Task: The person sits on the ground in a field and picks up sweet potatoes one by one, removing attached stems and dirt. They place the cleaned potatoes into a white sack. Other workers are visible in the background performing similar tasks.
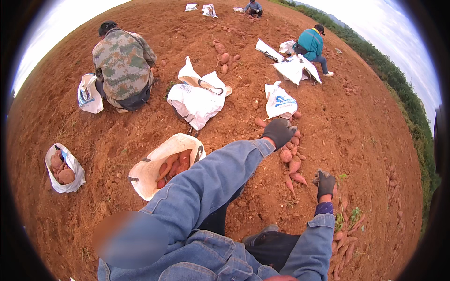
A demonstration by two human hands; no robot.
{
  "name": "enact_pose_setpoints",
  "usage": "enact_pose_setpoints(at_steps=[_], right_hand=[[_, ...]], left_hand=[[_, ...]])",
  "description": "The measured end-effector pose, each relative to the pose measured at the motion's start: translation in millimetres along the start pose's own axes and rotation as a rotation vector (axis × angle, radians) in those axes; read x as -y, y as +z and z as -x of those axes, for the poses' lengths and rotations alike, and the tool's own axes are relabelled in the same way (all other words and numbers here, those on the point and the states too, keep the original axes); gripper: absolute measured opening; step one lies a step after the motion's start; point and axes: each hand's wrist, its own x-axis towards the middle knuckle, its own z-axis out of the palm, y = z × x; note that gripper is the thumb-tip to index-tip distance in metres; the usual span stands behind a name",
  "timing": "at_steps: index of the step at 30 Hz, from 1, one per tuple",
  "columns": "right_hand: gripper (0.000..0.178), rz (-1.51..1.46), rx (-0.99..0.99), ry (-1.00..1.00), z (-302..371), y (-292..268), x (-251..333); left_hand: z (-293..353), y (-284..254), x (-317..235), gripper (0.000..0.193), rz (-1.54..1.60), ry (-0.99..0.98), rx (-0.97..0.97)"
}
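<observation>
Stretched forward, my left hand [280, 133] in a dark glove bends its fingers round a sweet potato at the far end of a row of reddish sweet potatoes [294, 164] on the soil. The glove hides most of what it grips. My right hand [324, 184], gloved too, is held just right of the row, its fingers curled in; whatever they hold, if anything, is hidden. Below my left forearm's far side, an open white sack [144, 172] holds several sweet potatoes [175, 165]. Another pile of sweet potatoes [344, 248] with green stems lies by my right forearm.
A smaller filled sack [75, 181] stands at the far left. White sacks lie ahead, one [199, 105] in the middle and one [280, 100] beyond my left hand. People crouch nearby: one in a camouflage jacket [119, 61], one in teal [310, 44], another far off.
</observation>
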Motion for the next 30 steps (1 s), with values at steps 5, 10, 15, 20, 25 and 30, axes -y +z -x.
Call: enact_pose_setpoints(at_steps=[5,10,15,20,25,30], right_hand=[[0.022,0.048,-0.023,-0.015,-2,-3,-4],[0.021,0.136,-0.018,-0.022,1,-2,4],[0.022,-0.053,-0.029,0.022,9,1,17],[0.023,-0.015,-0.059,0.023,9,0,16],[0.025,0.170,-0.077,-0.062,3,-6,7],[0.026,0.078,-0.055,-0.037,7,-8,8]], left_hand=[[-3,2,2,0.035,-0.029,0.026,-0.005],[-4,6,10,0.035,-0.025,0.033,0.000],[-6,5,13,0.031,-0.104,0.063,-0.001],[0,4,5,0.026,0.212,0.046,-0.023],[0,12,13,0.024,0.219,0.105,-0.032],[-14,19,32,0.026,-0.249,0.246,0.005]])
